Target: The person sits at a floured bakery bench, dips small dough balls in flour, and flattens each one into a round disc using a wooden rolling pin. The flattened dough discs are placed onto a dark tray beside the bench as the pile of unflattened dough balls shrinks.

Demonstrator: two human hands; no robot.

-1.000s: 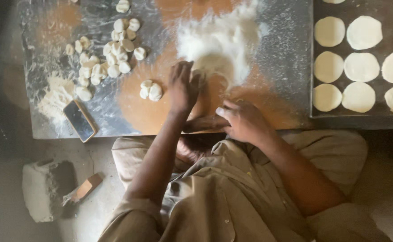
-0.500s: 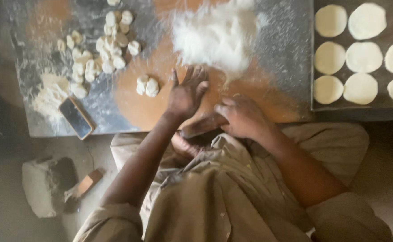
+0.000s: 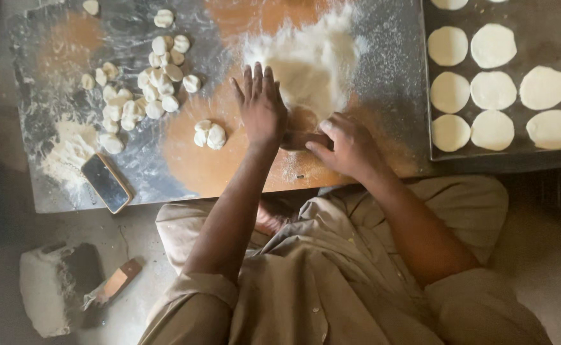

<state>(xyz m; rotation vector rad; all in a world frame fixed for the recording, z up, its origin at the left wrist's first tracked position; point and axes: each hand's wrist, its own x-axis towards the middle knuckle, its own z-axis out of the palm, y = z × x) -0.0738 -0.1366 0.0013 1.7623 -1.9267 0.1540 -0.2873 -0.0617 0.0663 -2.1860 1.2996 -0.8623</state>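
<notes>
My left hand (image 3: 261, 105) lies flat on the floured wooden board (image 3: 197, 166), fingers spread, its palm over one end of a dark wooden rolling pin (image 3: 301, 137). My right hand (image 3: 347, 145) curls its fingers around the pin's other end. Just beyond both hands lies a heap of white flour (image 3: 312, 61). Whether any dough sits under the pin is hidden by my hands. Two small dough balls (image 3: 210, 134) lie just left of my left hand.
A cluster of several dough balls (image 3: 149, 96) covers the board's left part, near loose flour (image 3: 69, 150) and a phone (image 3: 105, 183). A dark tray (image 3: 536, 153) at right holds several flat dough discs (image 3: 492, 89). A block (image 3: 53, 287) and scraper (image 3: 117, 281) lie on the floor.
Both hands have pushed forward over the board, away from my body and up to the flour heap. The left hand's fingers are now stretched out flat.
</notes>
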